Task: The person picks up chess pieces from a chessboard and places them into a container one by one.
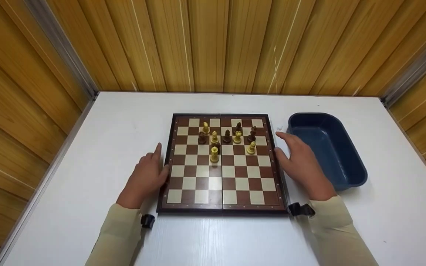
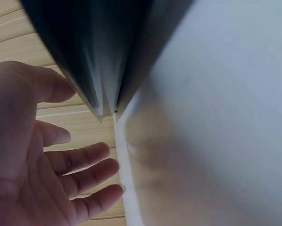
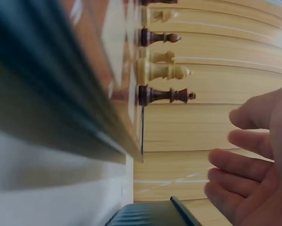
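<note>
A brown-and-cream chessboard (image 1: 240, 160) lies on the white table, with several pale and dark chess pieces standing on its far half. Nearest the middle is a tall pale piece (image 1: 214, 154), partly covering a dark piece (image 1: 216, 145) behind it. A dark king (image 3: 167, 95) and a pale bishop (image 3: 162, 71) stand upright in the right wrist view. My left hand (image 1: 143, 178) is at the board's left side, fingers relaxed, thumb (image 2: 56, 87) right at the edge. Beside the right edge my right hand (image 1: 298, 159) hovers with loosely extended fingers and holds nothing.
A deep blue plastic tub (image 1: 327, 147) stands right of the board, partly behind my right hand and wrist. Wood-patterned panels (image 1: 209, 44) rise behind the white table (image 1: 124, 118) and along both sides. Black wrist devices (image 1: 301, 210) sit at both cuffs.
</note>
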`<control>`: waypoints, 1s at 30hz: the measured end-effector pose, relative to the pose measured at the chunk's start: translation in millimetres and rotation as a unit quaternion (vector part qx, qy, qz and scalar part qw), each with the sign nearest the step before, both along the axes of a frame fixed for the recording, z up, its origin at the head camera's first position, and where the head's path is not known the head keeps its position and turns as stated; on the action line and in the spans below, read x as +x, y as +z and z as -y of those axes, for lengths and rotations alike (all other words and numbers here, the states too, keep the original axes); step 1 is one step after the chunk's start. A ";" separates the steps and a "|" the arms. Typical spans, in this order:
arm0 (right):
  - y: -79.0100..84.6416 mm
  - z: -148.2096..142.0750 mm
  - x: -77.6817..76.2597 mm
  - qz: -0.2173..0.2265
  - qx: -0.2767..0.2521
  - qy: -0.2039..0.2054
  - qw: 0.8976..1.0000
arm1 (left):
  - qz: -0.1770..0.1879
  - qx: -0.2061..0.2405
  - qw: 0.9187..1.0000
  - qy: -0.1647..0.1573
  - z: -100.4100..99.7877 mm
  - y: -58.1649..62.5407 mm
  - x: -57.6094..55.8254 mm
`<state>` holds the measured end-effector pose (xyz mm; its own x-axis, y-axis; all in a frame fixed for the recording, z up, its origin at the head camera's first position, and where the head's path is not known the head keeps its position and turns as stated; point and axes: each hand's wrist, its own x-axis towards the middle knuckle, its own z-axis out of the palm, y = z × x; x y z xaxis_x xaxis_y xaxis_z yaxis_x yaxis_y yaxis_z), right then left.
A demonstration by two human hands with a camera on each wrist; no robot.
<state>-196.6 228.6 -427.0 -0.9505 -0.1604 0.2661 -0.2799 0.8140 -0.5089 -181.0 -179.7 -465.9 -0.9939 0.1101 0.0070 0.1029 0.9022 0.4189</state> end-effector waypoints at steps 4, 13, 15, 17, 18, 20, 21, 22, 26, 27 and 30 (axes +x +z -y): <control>8.8 2.2 0.2 0.036 -0.013 0.016 0.999 | 0.030 0.043 0.999 -0.002 -0.4 1.4 -2.4; 18.6 10.4 -3.3 0.090 -0.091 0.055 0.990 | 0.082 0.121 0.989 -0.008 1.6 2.1 -4.6; 18.3 13.3 -5.8 0.101 -0.100 0.053 0.988 | 0.091 0.137 0.986 -0.009 2.2 1.3 -5.3; 16.6 16.4 -8.6 0.112 -0.108 0.051 0.987 | 0.101 0.150 0.983 -0.011 2.6 -0.7 -6.1; 15.2 17.9 -9.9 0.117 -0.111 0.049 0.986 | 0.106 0.156 0.982 -0.012 2.5 -1.8 -6.2; 11.8 20.4 -11.9 0.127 -0.113 0.044 0.984 | 0.118 0.161 0.980 -0.012 2.2 -4.7 -6.6; 9.7 21.3 -12.6 0.132 -0.116 0.041 0.984 | 0.124 0.163 0.979 -0.012 1.9 -6.5 -6.7; 8.5 23.3 -14.7 0.137 -0.119 0.040 0.983 | 0.128 0.167 0.978 -0.012 3.0 -7.4 -6.9; 3.0 29.8 -22.5 0.148 -0.136 0.041 0.979 | 0.146 0.202 0.968 -0.019 8.4 -9.5 -8.3; 1.6 31.0 -24.4 0.150 -0.141 0.042 0.978 | 0.155 0.217 0.964 -0.022 10.3 -10.1 -8.8; -1.3 33.7 -29.9 0.154 -0.147 0.045 0.976 | 0.174 0.263 0.948 -0.034 17.1 -11.3 -11.4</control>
